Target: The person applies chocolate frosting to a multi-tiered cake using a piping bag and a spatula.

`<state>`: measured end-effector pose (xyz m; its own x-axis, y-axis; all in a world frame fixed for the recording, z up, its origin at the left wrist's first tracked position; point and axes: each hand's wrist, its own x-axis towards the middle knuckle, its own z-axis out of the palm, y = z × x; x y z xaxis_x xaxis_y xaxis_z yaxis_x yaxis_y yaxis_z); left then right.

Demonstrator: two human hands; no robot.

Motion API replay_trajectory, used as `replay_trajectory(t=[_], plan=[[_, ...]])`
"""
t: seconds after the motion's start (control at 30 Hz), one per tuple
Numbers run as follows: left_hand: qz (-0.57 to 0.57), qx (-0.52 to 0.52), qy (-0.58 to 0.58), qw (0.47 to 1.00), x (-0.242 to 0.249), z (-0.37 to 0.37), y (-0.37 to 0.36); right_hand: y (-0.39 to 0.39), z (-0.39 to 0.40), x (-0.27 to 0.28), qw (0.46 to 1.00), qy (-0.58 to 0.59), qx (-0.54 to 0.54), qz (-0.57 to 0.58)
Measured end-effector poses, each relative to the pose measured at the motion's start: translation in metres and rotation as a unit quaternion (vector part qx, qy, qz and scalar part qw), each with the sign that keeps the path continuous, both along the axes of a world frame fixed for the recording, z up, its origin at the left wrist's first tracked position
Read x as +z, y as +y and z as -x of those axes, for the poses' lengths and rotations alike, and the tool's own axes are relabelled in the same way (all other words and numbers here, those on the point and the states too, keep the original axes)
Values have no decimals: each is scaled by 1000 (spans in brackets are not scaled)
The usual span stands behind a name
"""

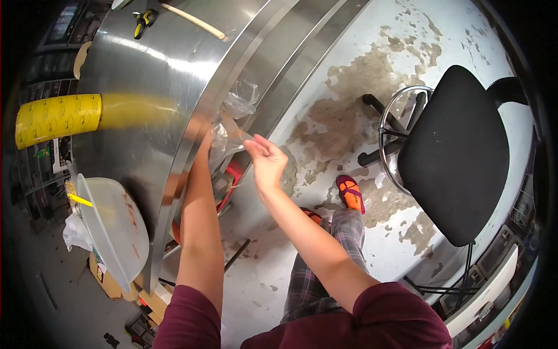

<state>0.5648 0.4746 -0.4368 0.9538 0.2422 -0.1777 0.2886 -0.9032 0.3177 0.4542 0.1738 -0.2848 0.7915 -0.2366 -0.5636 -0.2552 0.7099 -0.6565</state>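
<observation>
Thumb and fingertips of my right hand (268, 163) are pinched on the edge of a clear plastic bag (224, 142), just beyond the metal table's edge. My left hand (204, 135) is at the bag's other side, beside the table edge. Its fingers are blurred and partly hidden, so their grip does not show. More crumpled clear plastic (241, 100) lies just past the bag, over the lower metal ledge.
On the steel table (145, 75) are a yellow roll (58, 120), yellow-black snips (142, 24) and a wooden stick (195, 21). A white tub (119, 227) stands at the near left corner. A black wheeled chair (456, 157) is on the right.
</observation>
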Motion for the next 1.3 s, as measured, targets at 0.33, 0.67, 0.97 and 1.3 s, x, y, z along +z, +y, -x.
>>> replay_trajectory(t=[0.33,0.67,0.97,1.3], plan=[[19,166,-217,962,139,81,-154,-115,38,-13,998,-15,68,6],[157,-190,-174,953,280,240,-336,-170,88,89,982,-24,181,51],[237,-38,-256,936,359,292,-319,-159,136,185,962,-15,272,-27],[195,58,-337,919,402,405,-257,-106,187,229,813,-175,495,251]])
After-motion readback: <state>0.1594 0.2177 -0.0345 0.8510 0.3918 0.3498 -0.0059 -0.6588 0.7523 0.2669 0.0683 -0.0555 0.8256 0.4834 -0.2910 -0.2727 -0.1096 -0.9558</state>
